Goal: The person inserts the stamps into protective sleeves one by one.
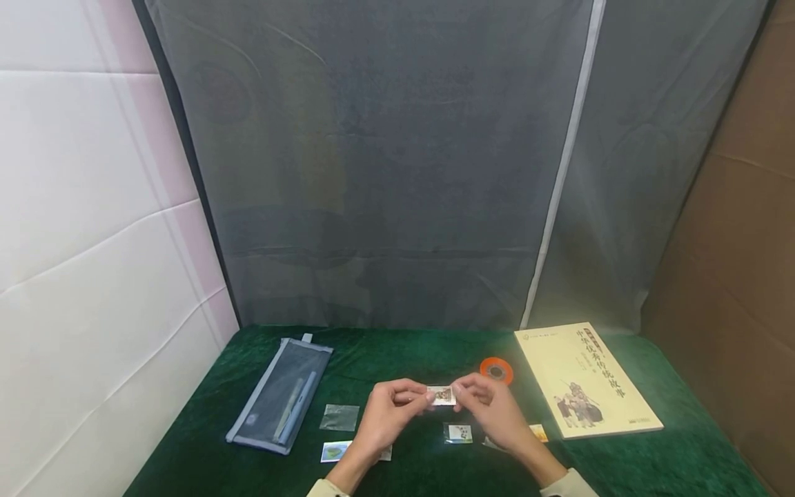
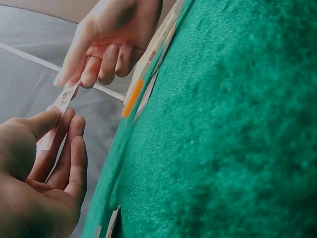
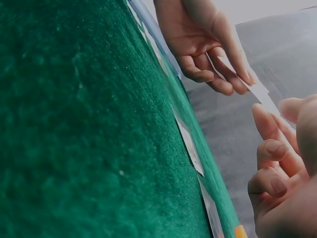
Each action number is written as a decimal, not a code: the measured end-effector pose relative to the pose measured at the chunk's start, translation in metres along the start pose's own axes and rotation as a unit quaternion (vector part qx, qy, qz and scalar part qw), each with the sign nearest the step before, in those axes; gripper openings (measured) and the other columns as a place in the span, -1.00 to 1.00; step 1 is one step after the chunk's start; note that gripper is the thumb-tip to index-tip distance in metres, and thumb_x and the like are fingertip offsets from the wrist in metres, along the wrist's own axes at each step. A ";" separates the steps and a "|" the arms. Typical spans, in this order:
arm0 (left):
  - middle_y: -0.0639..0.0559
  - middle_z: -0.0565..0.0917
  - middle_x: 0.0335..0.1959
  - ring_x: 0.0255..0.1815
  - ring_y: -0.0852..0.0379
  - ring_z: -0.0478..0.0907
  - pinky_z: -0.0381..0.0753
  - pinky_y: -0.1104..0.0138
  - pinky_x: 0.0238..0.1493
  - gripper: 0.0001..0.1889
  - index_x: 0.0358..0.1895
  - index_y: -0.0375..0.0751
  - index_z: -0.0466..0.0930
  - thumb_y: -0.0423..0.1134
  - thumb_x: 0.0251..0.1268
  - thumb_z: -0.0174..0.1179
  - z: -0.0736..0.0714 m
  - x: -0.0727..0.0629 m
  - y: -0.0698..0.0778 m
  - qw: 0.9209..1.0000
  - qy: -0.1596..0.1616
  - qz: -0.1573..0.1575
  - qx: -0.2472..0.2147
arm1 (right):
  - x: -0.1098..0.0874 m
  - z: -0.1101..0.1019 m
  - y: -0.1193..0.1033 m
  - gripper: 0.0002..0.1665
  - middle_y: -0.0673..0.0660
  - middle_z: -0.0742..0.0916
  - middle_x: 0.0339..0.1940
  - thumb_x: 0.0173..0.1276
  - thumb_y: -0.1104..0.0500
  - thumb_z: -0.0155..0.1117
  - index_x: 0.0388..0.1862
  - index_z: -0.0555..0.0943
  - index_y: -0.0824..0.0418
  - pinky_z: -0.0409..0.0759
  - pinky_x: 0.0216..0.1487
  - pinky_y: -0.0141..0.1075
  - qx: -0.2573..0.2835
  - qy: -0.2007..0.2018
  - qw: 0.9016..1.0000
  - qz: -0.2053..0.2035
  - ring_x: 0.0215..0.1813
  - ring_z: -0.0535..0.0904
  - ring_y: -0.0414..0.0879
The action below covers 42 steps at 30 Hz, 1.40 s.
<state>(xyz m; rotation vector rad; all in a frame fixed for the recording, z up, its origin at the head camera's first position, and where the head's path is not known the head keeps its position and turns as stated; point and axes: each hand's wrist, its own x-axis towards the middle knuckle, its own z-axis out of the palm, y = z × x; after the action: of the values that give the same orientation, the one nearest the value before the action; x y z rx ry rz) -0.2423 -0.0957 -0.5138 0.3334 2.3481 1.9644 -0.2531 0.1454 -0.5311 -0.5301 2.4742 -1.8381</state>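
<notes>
Left hand [image 1: 386,414] and right hand [image 1: 495,410] pinch opposite ends of a printed slip [image 1: 442,395] above the bench [image 1: 422,353]; a book [image 1: 577,373] lies near its right edge.

In the head view, our left hand [image 1: 388,415] at six o'clock and right hand [image 1: 494,408] at five both pinch, forearms [image 1: 354,465] slanting toward one and eleven.

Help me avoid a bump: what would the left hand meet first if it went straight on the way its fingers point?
Beyond the small card it pinches, the left hand would likely meet the right hand first, which holds the card's other end; depth is hard to judge.
</notes>
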 end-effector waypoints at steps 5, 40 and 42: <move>-0.04 0.91 -0.24 -0.16 -0.01 0.85 0.71 0.38 -0.18 -0.75 -0.08 -0.17 0.85 -0.07 0.39 0.51 -0.002 0.000 0.000 1.000 0.005 -0.006 0.008 | -0.001 0.001 0.001 -0.83 0.09 0.86 -0.31 0.62 0.03 0.37 -0.01 0.74 0.09 0.65 0.00 -0.28 0.008 -0.002 1.000 0.007 -0.21 0.84 0.09; -0.04 0.91 -0.25 -0.18 -0.01 0.82 0.68 0.35 -0.17 -0.73 -0.08 -0.14 0.83 -0.01 0.41 0.50 0.003 -0.002 0.003 1.000 -0.008 -0.006 0.011 | -0.002 -0.002 -0.006 -0.83 0.21 0.89 -0.19 0.62 0.06 0.36 -0.01 0.72 0.14 0.69 -0.06 -0.27 0.013 -0.037 0.999 -0.011 -0.20 0.84 0.17; -0.01 0.91 -0.25 -0.17 -0.01 0.84 0.69 0.35 -0.17 -0.73 -0.08 -0.12 0.83 0.01 0.40 0.50 0.003 -0.001 0.003 1.000 -0.008 -0.007 0.015 | -0.003 -0.002 -0.006 -0.82 0.20 0.89 -0.19 0.62 0.06 0.36 -0.01 0.72 0.14 0.69 -0.06 -0.27 0.014 -0.037 0.999 -0.011 -0.20 0.84 0.18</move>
<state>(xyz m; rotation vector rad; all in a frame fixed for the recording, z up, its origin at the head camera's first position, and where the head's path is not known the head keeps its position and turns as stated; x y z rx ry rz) -0.2400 -0.0925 -0.5113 0.3330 2.3661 1.9135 -0.2495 0.1463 -0.5255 -0.6158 2.4019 -1.8218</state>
